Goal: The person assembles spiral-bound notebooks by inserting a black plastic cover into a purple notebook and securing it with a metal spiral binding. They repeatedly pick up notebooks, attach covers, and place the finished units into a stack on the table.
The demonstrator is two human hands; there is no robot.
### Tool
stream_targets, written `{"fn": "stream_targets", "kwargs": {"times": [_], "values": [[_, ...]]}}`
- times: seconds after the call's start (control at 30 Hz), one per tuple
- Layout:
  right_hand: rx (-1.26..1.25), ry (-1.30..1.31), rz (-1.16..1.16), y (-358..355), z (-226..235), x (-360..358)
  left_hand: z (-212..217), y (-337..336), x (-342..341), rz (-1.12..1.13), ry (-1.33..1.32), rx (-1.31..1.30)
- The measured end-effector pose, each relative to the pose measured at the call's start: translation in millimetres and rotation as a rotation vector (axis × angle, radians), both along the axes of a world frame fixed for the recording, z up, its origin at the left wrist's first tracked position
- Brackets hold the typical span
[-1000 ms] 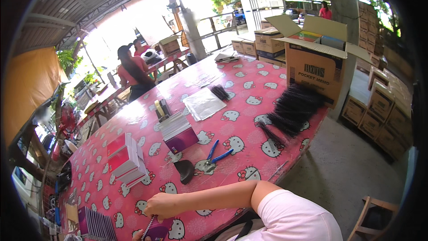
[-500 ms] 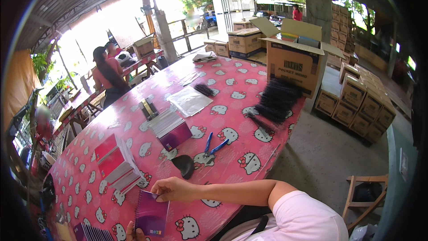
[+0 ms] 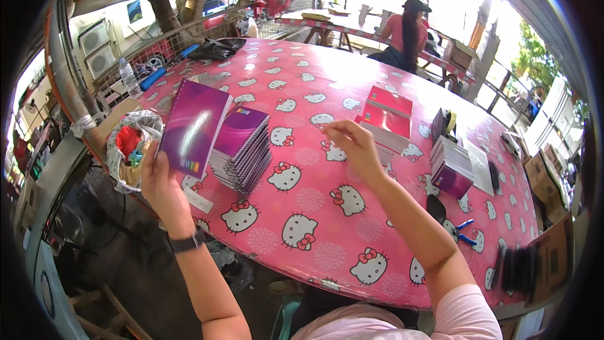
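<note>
My left hand (image 3: 165,186) is closed on a purple notebook (image 3: 196,127), holding it up by its lower edge with the glossy cover showing. Right beside it stands a stack of purple spiral notebooks (image 3: 242,151), the wire bindings facing me. My right hand (image 3: 357,148) hangs over the table with its fingers loosely bent and nothing visible in them. Just beyond that hand lie stacks of red-covered pads (image 3: 385,119), partly behind my fingers. Farther right is a pile of purple-covered pads (image 3: 452,170), page edges up.
Blue-handled pliers (image 3: 465,233) and a black rounded object (image 3: 435,209) lie to the right, near black binding coils (image 3: 516,267). At the left edge are a plastic bag with red contents (image 3: 129,145) and a bottle (image 3: 129,79). A person (image 3: 406,34) sits at a far table.
The view has swung left. The purple notebook, earlier low over the table by both hands, is now raised in my left hand alone. My right hand has come off it.
</note>
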State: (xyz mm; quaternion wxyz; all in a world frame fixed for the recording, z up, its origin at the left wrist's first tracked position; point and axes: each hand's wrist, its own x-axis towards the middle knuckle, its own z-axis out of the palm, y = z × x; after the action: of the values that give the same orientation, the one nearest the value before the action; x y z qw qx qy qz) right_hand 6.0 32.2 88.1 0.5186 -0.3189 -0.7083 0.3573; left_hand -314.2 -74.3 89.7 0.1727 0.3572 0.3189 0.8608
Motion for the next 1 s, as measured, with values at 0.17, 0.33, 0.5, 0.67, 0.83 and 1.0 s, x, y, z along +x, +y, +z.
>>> {"fn": "stream_targets", "kwargs": {"times": [0.17,0.33,0.5,0.67,0.83,1.0], "values": [[-0.016,0.05,-0.059,49.7,-17.6,-101.8,-30.0,55.0,-31.5,0.219,0.346,-0.369],[0.029,0.39,-0.081,76.7,-42.5,-179.8,-64.6,95.4,-41.8,0.242,0.495,-0.462],[-0.117,0.256,-0.172,77.6,-33.4,-183.1,-61.8,114.7,-16.3,0.212,0.371,-0.326],[-0.009,0.339,-0.229,82.5,-40.5,-191.8,-63.4,118.2,-16.9,0.156,0.231,-0.321],[-0.156,0.363,-0.21,77.0,-43.1,-198.9,-76.5,122.5,-31.9,0.273,0.368,-0.287],[-0.161,0.429,-0.2,84.1,-51.3,-196.3,-66.2,117.2,-16.3,0.091,0.288,-0.305]]}}
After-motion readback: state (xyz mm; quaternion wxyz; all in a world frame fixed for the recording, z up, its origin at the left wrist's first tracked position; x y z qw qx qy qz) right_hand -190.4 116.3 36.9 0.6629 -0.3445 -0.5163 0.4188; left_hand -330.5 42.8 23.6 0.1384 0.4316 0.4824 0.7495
